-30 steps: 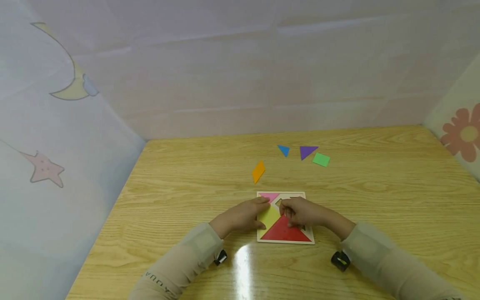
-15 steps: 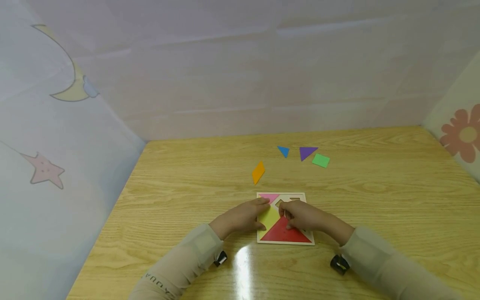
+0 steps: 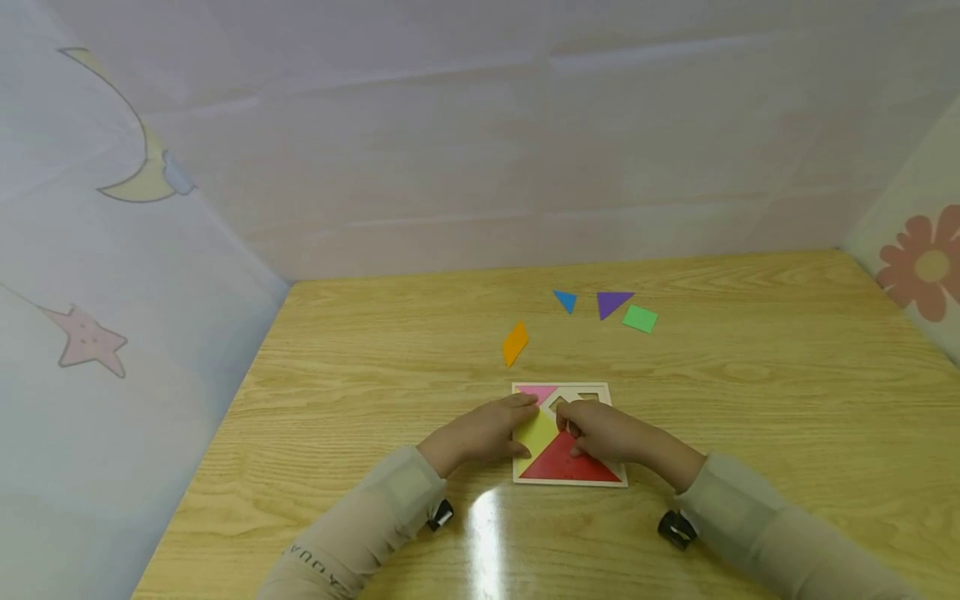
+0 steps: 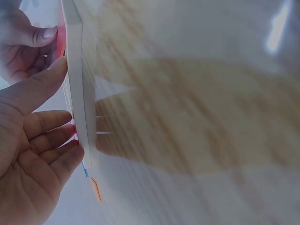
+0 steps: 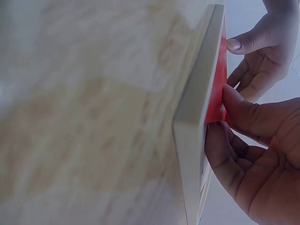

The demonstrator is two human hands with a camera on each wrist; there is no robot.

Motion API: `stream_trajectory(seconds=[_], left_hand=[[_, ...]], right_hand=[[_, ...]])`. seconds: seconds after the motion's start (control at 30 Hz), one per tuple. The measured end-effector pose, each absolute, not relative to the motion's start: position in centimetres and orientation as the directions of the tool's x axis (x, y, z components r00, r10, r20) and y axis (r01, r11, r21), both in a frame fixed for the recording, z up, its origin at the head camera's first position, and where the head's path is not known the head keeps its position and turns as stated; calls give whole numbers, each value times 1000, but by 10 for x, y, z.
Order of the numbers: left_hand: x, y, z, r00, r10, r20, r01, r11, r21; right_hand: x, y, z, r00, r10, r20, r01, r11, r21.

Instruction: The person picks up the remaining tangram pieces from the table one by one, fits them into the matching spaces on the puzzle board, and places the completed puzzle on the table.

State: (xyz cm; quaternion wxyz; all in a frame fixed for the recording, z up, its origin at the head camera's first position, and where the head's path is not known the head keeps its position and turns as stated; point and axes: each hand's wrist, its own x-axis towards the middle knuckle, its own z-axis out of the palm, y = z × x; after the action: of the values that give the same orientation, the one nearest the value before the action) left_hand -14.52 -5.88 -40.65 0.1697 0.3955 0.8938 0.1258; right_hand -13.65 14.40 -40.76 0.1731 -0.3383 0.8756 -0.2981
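A wooden tangram board (image 3: pixel 624 467) lies flat on the table in the head view. In it sit a large red triangle (image 3: pixel 566 462), a yellow piece (image 3: pixel 534 433) and a pink piece (image 3: pixel 536 391). From the left, my left hand (image 3: pixel 483 429) rests its fairly straight fingers and thumb on the board over the yellow and pink pieces. My right hand (image 3: pixel 611 431) has curled fingers, and its thumb and fingertips pinch the red triangle at its upper right edge. The right wrist view shows that thumb (image 5: pixel 246 112) on the red face. The right hand hides part of the board's recesses.
Beyond the board lie an orange parallelogram (image 3: pixel 515 344), a blue triangle (image 3: pixel 566 301), a purple triangle (image 3: pixel 613 303) and a green square-like piece (image 3: pixel 640 318). A fabric backdrop (image 3: pixel 480 167) stands along the table's (image 3: pixel 360 350) back and left edges.
The right hand has shifted slightly down over the red triangle, showing more of the recess at the board's upper right. My left hand and the loose pieces stay put.
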Motion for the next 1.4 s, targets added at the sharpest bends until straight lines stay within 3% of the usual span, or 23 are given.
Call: stream_trajectory(seconds=[0.57,0.93,1.4], left_hand=[[-144,-58,-405,-635,744,-210,657,662,360],[-145,-58,-406,-628,748,-215,666,659,348],[-145,-58,-406,-625,752,-210,672,655,346]], right_hand=[[-122,140,-403,-767,-628,-133,-492,709,-505],[-112,136,-405,-756,-654,-6,-632,733,-252],[-96,139,-404,-737,-674,45,-673,727,-140]])
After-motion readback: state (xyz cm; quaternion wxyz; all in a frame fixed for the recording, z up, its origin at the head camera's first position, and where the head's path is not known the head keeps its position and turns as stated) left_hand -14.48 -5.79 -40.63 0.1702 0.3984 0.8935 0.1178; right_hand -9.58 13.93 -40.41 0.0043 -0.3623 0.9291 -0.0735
